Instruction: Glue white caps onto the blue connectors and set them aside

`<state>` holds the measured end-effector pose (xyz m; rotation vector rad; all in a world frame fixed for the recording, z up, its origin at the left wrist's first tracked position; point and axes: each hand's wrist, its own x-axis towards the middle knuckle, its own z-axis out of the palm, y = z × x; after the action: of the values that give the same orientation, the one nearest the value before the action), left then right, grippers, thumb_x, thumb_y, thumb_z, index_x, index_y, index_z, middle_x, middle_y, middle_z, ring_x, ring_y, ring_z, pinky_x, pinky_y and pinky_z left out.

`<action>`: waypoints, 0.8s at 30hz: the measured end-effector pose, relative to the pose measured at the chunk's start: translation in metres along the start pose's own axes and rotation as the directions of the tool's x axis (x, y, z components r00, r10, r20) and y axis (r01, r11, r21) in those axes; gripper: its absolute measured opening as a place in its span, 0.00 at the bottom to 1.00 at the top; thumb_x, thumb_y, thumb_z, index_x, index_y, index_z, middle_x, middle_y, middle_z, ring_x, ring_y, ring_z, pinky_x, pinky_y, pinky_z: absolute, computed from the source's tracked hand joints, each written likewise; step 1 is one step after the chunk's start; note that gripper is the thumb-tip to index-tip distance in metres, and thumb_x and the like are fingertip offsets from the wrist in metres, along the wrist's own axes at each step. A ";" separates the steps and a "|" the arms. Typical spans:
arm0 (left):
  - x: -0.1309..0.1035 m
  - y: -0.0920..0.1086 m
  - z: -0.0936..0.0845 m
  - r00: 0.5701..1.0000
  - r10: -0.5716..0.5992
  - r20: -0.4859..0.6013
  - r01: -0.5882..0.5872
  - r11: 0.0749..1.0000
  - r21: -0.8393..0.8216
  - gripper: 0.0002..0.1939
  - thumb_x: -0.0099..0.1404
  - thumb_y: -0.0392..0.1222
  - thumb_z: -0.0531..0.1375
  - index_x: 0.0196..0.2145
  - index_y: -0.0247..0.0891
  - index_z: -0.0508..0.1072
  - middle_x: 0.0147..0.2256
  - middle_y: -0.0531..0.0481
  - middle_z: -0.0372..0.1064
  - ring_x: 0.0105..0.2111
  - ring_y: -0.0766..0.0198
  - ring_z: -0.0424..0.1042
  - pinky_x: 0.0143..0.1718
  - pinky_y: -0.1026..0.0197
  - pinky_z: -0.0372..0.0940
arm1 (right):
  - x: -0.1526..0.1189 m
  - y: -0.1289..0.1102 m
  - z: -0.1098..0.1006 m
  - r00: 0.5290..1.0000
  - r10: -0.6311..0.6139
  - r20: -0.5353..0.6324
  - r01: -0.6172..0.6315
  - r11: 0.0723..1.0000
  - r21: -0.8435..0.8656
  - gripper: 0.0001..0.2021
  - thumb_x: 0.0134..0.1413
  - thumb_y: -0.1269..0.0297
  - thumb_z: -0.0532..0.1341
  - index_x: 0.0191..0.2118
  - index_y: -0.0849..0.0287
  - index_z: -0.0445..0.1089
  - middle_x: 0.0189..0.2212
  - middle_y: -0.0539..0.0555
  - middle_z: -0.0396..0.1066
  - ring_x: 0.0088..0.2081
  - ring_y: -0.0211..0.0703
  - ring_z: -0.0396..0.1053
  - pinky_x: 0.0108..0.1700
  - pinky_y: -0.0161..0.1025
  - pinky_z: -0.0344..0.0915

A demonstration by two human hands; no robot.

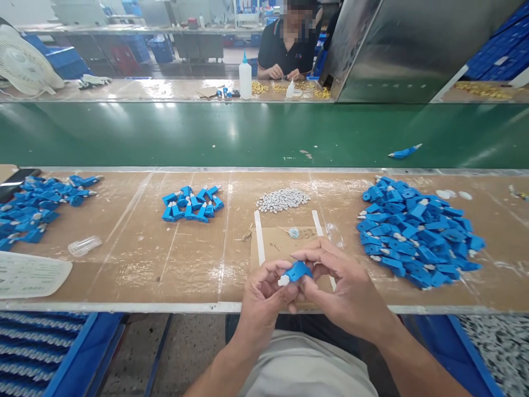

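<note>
Both my hands hold one small blue plastic part (298, 271) with a white tip, above the front of the workbench. My left hand (264, 292) is closed on its white-tipped end. The fingers of my right hand (336, 281) pinch the other end. Under and beyond my hands lies a cardboard sheet (275, 245) between white tape strips, with a small round cup (293, 232) and a thin stick on it. Farther back is a pile of small grey pieces (283, 199). A large heap of similar blue parts (417, 231) lies to the right.
A small group of blue parts (192, 204) and a bigger heap (37, 204) lie to the left, near a clear plastic cup (85, 246). Beyond the bench runs a green belt (173, 132) carrying one blue part (405, 152). A co-worker (289, 49) sits across, near a bottle (245, 77).
</note>
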<state>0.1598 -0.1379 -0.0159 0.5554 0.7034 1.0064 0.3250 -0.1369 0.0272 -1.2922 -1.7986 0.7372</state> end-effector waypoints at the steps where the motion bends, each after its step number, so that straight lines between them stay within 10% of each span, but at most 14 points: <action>1: -0.002 0.002 -0.001 0.998 -0.038 0.039 0.040 0.998 -0.049 0.14 0.57 0.39 0.71 0.42 0.38 0.78 0.32 0.50 0.75 0.26 0.67 0.73 0.24 0.69 0.66 | 0.001 -0.001 -0.005 1.000 -0.011 0.023 0.012 1.000 -0.023 0.14 0.56 0.76 0.63 0.46 0.54 0.73 0.38 0.52 0.71 0.35 0.42 0.71 0.38 0.40 0.71; 13: 0.010 -0.006 -0.023 0.927 -0.196 0.320 0.291 0.914 -0.283 0.18 0.54 0.44 0.74 0.38 0.32 0.75 0.28 0.48 0.73 0.21 0.69 0.75 0.22 0.72 0.65 | 0.020 -0.030 -0.020 0.956 -0.092 0.280 0.097 0.995 -0.004 0.14 0.56 0.78 0.61 0.43 0.51 0.74 0.38 0.50 0.75 0.38 0.41 0.74 0.41 0.37 0.72; 19: 0.005 0.002 -0.044 0.977 -0.153 0.151 0.211 0.824 -0.526 0.16 0.57 0.36 0.72 0.43 0.29 0.79 0.34 0.44 0.77 0.28 0.71 0.76 0.32 0.73 0.69 | 0.085 0.041 -0.009 0.990 0.094 0.108 -0.054 0.945 -0.323 0.05 0.61 0.67 0.60 0.42 0.58 0.72 0.36 0.54 0.76 0.35 0.42 0.73 0.37 0.38 0.69; 24: 0.007 0.002 -0.053 0.975 -0.139 0.172 0.215 0.776 -0.593 0.13 0.58 0.33 0.70 0.43 0.28 0.80 0.34 0.44 0.77 0.29 0.69 0.75 0.31 0.72 0.69 | 0.127 0.081 0.019 0.977 0.065 0.201 0.043 0.872 -0.488 0.05 0.58 0.71 0.60 0.33 0.58 0.73 0.32 0.53 0.76 0.35 0.44 0.70 0.37 0.37 0.62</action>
<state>0.1217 -0.1251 -0.0509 -0.0257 0.2807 0.9460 0.3266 0.0083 -0.0153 -1.5958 -2.2531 0.4429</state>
